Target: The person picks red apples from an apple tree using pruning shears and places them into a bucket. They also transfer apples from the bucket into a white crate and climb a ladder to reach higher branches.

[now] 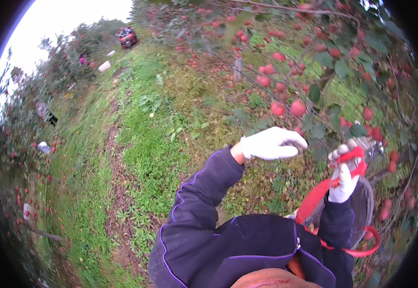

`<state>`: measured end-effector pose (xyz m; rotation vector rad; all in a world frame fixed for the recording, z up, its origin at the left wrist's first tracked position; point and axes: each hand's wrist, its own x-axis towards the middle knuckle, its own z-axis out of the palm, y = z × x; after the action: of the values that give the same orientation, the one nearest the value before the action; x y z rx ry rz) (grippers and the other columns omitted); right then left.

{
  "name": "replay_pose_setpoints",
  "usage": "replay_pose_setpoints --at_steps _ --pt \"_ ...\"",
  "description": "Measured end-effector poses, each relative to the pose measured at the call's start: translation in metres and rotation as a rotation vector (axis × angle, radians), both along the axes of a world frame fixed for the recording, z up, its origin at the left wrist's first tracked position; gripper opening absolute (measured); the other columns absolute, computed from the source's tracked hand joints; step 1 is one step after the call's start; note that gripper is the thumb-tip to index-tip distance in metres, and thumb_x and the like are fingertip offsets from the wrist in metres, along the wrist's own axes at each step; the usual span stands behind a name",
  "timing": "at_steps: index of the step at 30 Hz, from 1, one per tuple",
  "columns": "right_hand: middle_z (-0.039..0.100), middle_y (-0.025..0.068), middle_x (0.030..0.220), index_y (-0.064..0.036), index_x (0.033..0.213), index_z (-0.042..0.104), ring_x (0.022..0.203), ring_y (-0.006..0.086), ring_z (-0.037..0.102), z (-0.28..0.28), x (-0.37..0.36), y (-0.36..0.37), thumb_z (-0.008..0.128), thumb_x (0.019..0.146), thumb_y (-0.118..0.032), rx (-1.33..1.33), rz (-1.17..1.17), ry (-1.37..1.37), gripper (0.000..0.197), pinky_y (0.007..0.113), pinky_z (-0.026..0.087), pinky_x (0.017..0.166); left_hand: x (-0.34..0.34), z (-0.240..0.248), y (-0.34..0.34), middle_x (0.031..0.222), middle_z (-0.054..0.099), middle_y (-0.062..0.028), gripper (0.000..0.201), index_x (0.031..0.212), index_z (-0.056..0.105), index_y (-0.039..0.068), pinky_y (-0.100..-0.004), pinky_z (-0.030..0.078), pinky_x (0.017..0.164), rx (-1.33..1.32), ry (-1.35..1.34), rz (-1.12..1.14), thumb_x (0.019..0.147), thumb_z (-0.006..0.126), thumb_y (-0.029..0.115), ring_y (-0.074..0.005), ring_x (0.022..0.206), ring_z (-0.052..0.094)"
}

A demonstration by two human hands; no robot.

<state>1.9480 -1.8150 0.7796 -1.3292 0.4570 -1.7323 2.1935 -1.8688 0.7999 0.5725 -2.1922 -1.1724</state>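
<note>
My left hand [272,143], in a white glove, is raised with its fingers stretched out and slightly bent. Just beyond its fingertips hang red apples [297,108] among green leaves; no apple shows in the palm. On the right, my right hand [343,185], also gloved in white, is closed around a red strap [313,199] whose bands cross its fingers. A shiny, silvery thing [373,146] shows behind those fingers; its kind cannot be made out. Below the right hand hangs a grey bag-like container [365,204], partly hidden by my dark sleeve, with a red strap loop [369,248] beside it.
Branches laden with apples [265,80] spread over the upper right. A wooden post [237,69] stands behind them. The grassy lane [144,139] runs away between tree rows, with white containers [105,66] and a dark vehicle with a red load [126,37] far off.
</note>
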Motion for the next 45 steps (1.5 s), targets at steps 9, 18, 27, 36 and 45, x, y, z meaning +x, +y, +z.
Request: replay_pose_setpoints --at_steps 9,18,27,36,45 --pt "0.055 0.0061 0.113 0.0009 0.133 0.039 0.101 0.0174 0.057 0.005 -0.006 0.003 0.066 0.081 -0.003 0.006 0.039 -0.221 0.059 0.031 0.049 0.086 -0.031 0.033 -0.015 0.104 0.065 -0.0119 0.031 0.117 0.058 0.0 -0.033 0.048 0.088 0.074 0.012 -0.06 0.089 0.06 0.013 -0.0208 0.098 0.062" --pt "0.058 0.0025 0.101 -0.0037 0.123 0.048 0.094 0.011 0.055 0.016 -0.074 -0.083 0.063 0.079 -0.004 0.002 -0.523 -0.054 0.047 0.028 0.046 0.085 -0.191 0.066 -0.137 0.111 0.061 -0.0109 0.034 0.119 0.054 -0.003 -0.0335 0.043 0.093 -0.285 -0.007 -0.36 0.093 0.055 0.018 -0.02 0.104 0.057" --pt "0.054 0.0008 0.094 -0.002 0.12 0.048 0.085 0.0097 0.051 0.007 -0.137 -0.171 0.062 0.079 -0.006 -0.011 -0.88 -0.079 0.043 0.026 0.045 0.077 -0.321 0.074 -0.27 0.109 0.061 -0.0164 0.034 0.124 0.05 -0.003 -0.0332 0.048 0.086 -0.276 0.111 -0.608 0.096 0.047 0.017 -0.0213 0.094 0.062" --pt "0.054 0.0018 0.106 -0.0015 0.122 0.046 0.093 0.0081 0.052 -0.013 -0.21 -0.149 0.064 0.082 -0.001 -0.199 -0.889 -0.354 0.044 0.025 0.045 0.083 -0.341 0.063 -0.312 0.106 0.064 -0.012 0.031 0.118 0.057 -0.003 -0.0319 0.048 0.084 -0.136 0.039 -0.524 0.091 0.056 0.012 -0.0196 0.089 0.064" --pt "0.055 0.0046 0.11 -0.0027 0.124 0.049 0.089 0.0096 0.053 -0.024 -0.291 -0.137 0.063 0.079 -0.003 0.135 -1.46 -0.052 0.047 0.026 0.046 0.081 -0.423 0.05 -0.377 0.108 0.064 -0.0109 0.035 0.123 0.053 -0.001 -0.0311 0.049 0.085 -0.112 0.049 -0.528 0.091 0.056 0.011 -0.0182 0.093 0.063"
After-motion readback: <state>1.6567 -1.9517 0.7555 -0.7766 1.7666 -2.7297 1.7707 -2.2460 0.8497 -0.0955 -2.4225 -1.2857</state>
